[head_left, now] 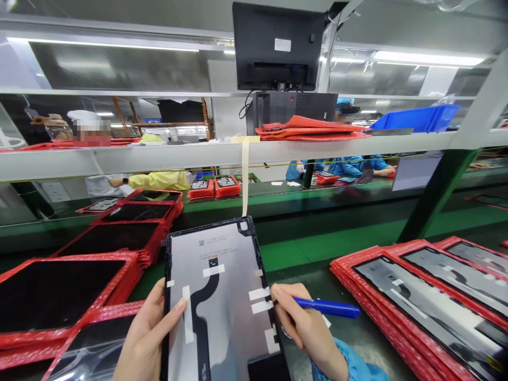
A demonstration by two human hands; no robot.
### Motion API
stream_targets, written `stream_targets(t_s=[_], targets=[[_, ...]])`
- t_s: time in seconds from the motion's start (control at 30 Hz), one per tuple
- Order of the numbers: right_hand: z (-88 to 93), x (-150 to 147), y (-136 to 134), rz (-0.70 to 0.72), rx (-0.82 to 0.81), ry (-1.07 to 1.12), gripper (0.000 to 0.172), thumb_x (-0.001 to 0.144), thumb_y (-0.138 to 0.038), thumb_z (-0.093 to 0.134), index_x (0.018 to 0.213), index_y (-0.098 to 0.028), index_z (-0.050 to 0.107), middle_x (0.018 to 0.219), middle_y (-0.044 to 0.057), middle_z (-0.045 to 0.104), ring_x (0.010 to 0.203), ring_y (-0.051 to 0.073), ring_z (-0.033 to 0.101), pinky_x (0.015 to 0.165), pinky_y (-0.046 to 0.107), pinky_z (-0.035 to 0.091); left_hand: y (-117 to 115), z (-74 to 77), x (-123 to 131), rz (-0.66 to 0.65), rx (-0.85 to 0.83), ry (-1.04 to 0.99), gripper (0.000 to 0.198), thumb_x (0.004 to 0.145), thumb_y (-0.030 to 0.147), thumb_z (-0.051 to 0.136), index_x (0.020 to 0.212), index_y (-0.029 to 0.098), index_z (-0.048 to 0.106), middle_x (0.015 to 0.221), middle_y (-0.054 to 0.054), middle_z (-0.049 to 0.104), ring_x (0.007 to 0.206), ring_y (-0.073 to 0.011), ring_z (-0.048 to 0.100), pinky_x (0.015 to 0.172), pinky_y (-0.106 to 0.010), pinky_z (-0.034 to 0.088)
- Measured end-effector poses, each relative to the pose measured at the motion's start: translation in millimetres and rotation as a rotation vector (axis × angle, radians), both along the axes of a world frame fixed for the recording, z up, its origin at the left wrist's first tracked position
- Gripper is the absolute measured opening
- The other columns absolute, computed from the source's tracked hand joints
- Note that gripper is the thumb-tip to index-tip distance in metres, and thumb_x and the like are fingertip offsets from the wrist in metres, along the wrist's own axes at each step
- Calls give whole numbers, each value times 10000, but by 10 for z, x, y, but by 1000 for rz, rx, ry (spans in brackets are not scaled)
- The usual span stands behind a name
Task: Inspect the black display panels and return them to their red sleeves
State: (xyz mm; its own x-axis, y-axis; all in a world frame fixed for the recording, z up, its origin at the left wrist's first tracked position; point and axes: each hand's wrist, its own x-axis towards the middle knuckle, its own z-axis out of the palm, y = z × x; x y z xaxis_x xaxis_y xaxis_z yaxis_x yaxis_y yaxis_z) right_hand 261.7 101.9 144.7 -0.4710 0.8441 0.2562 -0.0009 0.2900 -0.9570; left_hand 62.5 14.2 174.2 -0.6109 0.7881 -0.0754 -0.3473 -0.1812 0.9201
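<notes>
A white shelf (178, 160) spans the background; below at right, red bubble-wrap stacks (379, 315) bear grey-backed panels (420, 304). A blue bin (416, 119) (its inside is hidden) sits on that shelf. In front, a display panel (234, 312) is gripped by the left hand (145, 333), thumb over its back; the right hand (305, 323) grasps a blue marker (329, 308), fingers at the panel's edge.

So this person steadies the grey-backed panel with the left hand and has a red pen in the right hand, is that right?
Not quite: the pen in the right hand is blue, as the head view shows. The left hand does steady the grey-backed panel.
</notes>
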Motion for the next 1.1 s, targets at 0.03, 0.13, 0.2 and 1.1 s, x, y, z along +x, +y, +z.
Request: stream_targets(t_s=[0.03, 0.13, 0.2, 1.1], targets=[[13, 2, 0, -1, -2, -6, 606, 907, -584, 423, 428, -249, 265, 295, -98, 252, 324, 86, 230, 470, 262, 308, 6, -12, -2, 2, 3, 1, 765, 623, 289, 831, 1323, 248, 523, 1079, -37, 747, 1020, -252, 682, 731, -200, 573], [59, 8, 5, -26, -20, -70, 560, 864, -551, 502, 448, -254, 272, 306, -109, 248, 322, 88, 224, 485, 271, 311, 20, -23, 23, 4, 43, 21, 730, 622, 292, 831, 1290, 232, 543, 1034, -44, 757, 1011, -254, 685, 705, -195, 567], [75, 6, 19, -42, -47, -97, 534, 868, -511, 485, 452, -253, 271, 305, -111, 262, 324, 86, 225, 514, 269, 329, 26, -14, 51, -10, 77, 32, 658, 627, 288, 824, 1232, 215, 578, 1027, -52, 757, 991, -258, 692, 715, -210, 565], [-14, 55, 73, 61, -111, -38, 404, 850, -526, 569, 603, -214, 496, 327, -137, 237, 320, 64, 135, 389, 263, 101, 83, -89, -56, -100, 80, -43, 608, 716, 256, 763, 1274, 213, 526, 1104, -71, 723, 1015, -257, 674, 780, -287, 553]])
